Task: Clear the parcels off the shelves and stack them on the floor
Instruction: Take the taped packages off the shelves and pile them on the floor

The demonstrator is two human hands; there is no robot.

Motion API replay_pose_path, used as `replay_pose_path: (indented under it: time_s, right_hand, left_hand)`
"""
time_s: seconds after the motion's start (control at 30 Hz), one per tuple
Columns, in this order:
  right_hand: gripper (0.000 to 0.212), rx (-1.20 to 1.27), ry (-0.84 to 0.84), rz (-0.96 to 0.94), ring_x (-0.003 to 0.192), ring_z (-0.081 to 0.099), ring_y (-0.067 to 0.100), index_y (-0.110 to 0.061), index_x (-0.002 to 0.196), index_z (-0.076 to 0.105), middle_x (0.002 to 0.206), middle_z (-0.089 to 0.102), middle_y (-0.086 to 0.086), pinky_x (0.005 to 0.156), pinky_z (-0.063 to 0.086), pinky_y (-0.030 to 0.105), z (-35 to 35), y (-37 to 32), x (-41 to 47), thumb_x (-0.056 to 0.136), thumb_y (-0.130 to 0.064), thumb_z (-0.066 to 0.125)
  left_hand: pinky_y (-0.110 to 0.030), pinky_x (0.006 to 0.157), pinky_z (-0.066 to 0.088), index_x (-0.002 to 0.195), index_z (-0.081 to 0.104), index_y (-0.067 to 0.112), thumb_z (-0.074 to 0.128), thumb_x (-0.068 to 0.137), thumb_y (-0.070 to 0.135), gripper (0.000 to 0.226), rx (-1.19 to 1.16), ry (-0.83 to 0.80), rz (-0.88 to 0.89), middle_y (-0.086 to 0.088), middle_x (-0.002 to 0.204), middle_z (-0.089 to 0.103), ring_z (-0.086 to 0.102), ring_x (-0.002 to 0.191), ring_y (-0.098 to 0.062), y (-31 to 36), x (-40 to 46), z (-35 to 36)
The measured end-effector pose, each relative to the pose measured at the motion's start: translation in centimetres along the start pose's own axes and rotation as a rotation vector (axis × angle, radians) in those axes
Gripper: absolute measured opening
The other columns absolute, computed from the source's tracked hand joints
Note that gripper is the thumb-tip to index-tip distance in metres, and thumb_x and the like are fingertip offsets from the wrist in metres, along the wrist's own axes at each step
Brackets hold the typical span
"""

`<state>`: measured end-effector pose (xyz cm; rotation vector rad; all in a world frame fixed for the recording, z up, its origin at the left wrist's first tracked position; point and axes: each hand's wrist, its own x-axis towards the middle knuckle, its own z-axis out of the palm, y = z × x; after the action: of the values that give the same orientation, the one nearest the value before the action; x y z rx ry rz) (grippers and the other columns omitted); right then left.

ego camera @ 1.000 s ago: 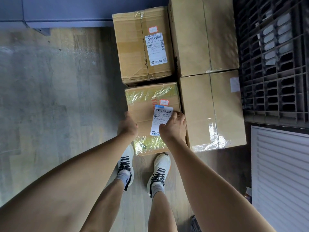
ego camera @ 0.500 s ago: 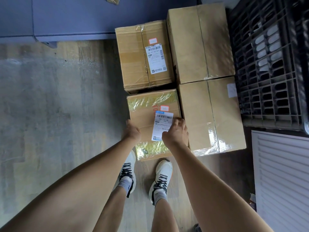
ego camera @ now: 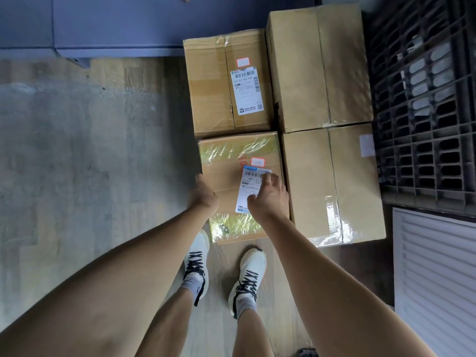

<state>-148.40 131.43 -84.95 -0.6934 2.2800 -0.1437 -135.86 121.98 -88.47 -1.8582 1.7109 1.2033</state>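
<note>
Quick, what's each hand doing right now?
Left hand: on the left edge of the taped parcel; grip cannot be told.
Right hand: open, loosely curled over the parcel's label, holding nothing.

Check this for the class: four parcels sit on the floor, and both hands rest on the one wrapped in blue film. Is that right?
One detail is wrong: the head view shows the film on that parcel is yellow, not blue. Four parcels sit on the floor, and the left hand and right hand rest on it.

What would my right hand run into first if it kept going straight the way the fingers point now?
Most likely nothing new: the right hand already lies on the top of the yellow-taped box, fingers on its shipping label. Sliding on up the picture, it would probably meet the small red-bordered sticker, then the labelled box beyond.
</note>
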Motion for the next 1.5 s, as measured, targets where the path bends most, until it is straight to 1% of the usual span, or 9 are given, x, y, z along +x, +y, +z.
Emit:
replay_pose_path:
  time_s: [0.1, 0.27, 0.37, 0.5, 0.6, 0.7, 1.03, 1.23, 1.5]
  right_hand:
    - [0.060, 0.019, 0.007, 0.040, 0.133, 0.038, 0.029, -0.012, 0.141, 0.041, 0.144, 0.041, 0.008, 0.110, 0.032, 0.038, -0.1, -1.1, 0.4, 0.083, -0.020, 0.058]
    - [0.059, -0.008, -0.009, 0.040, 0.133, 0.036, 0.030, -0.012, 0.142, 0.038, 0.143, 0.041, 0.009, 0.111, 0.030, 0.040, -0.9, -1.8, 1.0, 0.086, -0.020, 0.056]
    - [0.060, -0.023, -0.017, 0.026, 0.133, 0.037, 0.031, -0.012, 0.144, 0.036, 0.142, 0.041, 0.010, 0.112, 0.030, 0.040, -1.5, -2.0, 1.0, 0.087, -0.019, 0.054]
    - [0.060, -0.047, -0.031, 0.003, 0.129, 0.040, 0.031, -0.012, 0.144, 0.037, 0.141, 0.043, 0.010, 0.109, 0.033, 0.040, -2.8, -2.6, 0.2, 0.088, -0.021, 0.056]
    - [0.059, -0.055, -0.037, -0.018, 0.127, 0.041, 0.031, -0.013, 0.144, 0.038, 0.140, 0.046, 0.010, 0.108, 0.033, 0.039, -4.2, -3.4, -0.9, 0.089, -0.022, 0.056]
    - [0.059, -0.059, -0.052, -0.041, 0.128, 0.041, 0.031, -0.013, 0.144, 0.037, 0.142, 0.045, 0.010, 0.107, 0.032, 0.038, -6.2, -4.3, -2.4, 0.089, -0.020, 0.055]
    - [0.053, -0.093, -0.005, -0.154, 0.125, 0.043, 0.031, -0.013, 0.138, 0.045, 0.136, 0.051, 0.011, 0.103, 0.036, 0.038, -19.0, -8.2, -13.8, 0.088, -0.019, 0.057]
    - [0.051, -0.165, 0.070, -0.241, 0.127, 0.043, 0.032, -0.011, 0.136, 0.045, 0.137, 0.050, 0.012, 0.105, 0.037, 0.039, -27.2, -9.7, -22.6, 0.090, -0.025, 0.058]
    - [0.061, -0.203, 0.156, -0.373, 0.131, 0.042, 0.033, -0.012, 0.146, 0.038, 0.143, 0.047, 0.012, 0.107, 0.037, 0.040, -35.5, -14.6, -30.9, 0.091, -0.026, 0.060]
  left_hand:
    - [-0.045, 0.085, 0.055, 0.144, 0.028, 0.006, 0.046, 0.095, 0.007, 0.052, 0.066, -0.045, -0.033, -0.022, 0.124, 0.058, 0.059, 0.110, -0.039, 0.3, 0.1, -0.1]
    - [-0.043, 0.082, 0.055, 0.143, 0.031, 0.005, 0.044, 0.098, 0.017, 0.048, 0.157, -0.048, 0.010, -0.022, 0.120, 0.061, 0.062, 0.104, -0.038, 0.2, 0.4, -0.8]
    - [-0.046, 0.089, 0.054, 0.141, 0.035, 0.007, 0.046, 0.098, 0.023, 0.047, 0.228, -0.033, 0.022, -0.019, 0.124, 0.060, 0.061, 0.108, -0.037, 0.3, 0.1, -1.7]
    - [-0.045, 0.094, 0.052, 0.137, 0.042, 0.012, 0.052, 0.097, 0.025, 0.043, 0.302, -0.031, 0.110, -0.014, 0.130, 0.059, 0.057, 0.118, -0.036, 1.0, -1.1, -3.0]
    - [-0.044, 0.092, 0.053, 0.135, 0.045, 0.015, 0.053, 0.097, 0.027, 0.041, 0.332, -0.036, 0.174, -0.012, 0.128, 0.060, 0.058, 0.115, -0.035, 1.9, -2.8, -4.3]
    - [-0.037, 0.087, 0.051, 0.137, 0.044, 0.013, 0.052, 0.098, 0.025, 0.042, 0.366, -0.035, 0.225, -0.014, 0.124, 0.061, 0.058, 0.113, -0.035, 3.6, -5.3, -5.9]
    - [-0.034, 0.077, 0.048, 0.126, 0.052, 0.018, 0.055, 0.096, 0.023, 0.031, 0.522, 0.048, 0.460, -0.009, 0.123, 0.063, 0.061, 0.108, -0.033, 11.2, -21.5, -16.1]
    - [-0.033, 0.067, 0.045, 0.108, 0.051, 0.018, 0.055, 0.095, 0.025, 0.016, 0.531, 0.122, 0.556, -0.008, 0.110, 0.064, 0.060, 0.089, -0.029, 13.5, -32.3, -23.0]
    - [-0.033, 0.082, 0.043, 0.124, 0.053, 0.014, 0.054, 0.098, 0.022, 0.027, 0.511, 0.302, 0.607, -0.011, 0.126, 0.059, 0.058, 0.112, -0.032, 15.0, -43.2, -32.2]
